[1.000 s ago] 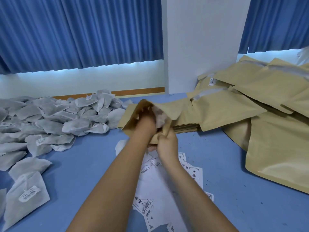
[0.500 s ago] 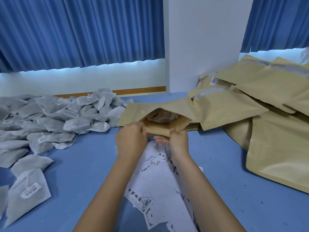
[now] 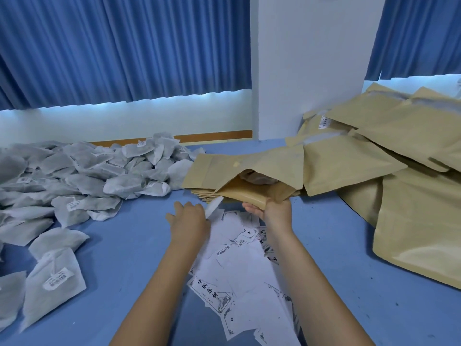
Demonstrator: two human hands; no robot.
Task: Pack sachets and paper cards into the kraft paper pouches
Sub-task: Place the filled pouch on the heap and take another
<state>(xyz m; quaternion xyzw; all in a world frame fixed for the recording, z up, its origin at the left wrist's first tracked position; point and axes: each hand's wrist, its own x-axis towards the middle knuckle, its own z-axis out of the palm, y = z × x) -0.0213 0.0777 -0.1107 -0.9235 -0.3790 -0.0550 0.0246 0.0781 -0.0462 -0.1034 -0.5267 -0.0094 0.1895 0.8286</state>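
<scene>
Left of the left fingers (image 3: 185,207), bare table (image 3: 139,228) lies open as far as the sachets (image 3: 82,176). Just beyond the 2 hands the pouch (image 3: 249,168) bars the way. Cards (image 3: 239,260) litter the table behind the fingers. Right of the right fingers (image 3: 250,209) is bare table, then the pouch heap (image 3: 404,196).

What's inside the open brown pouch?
A grey sachet shows in the mouth of the pouch, held by the right hand. Anything deeper, like more sachets or a card, is hidden by its wall.
</scene>
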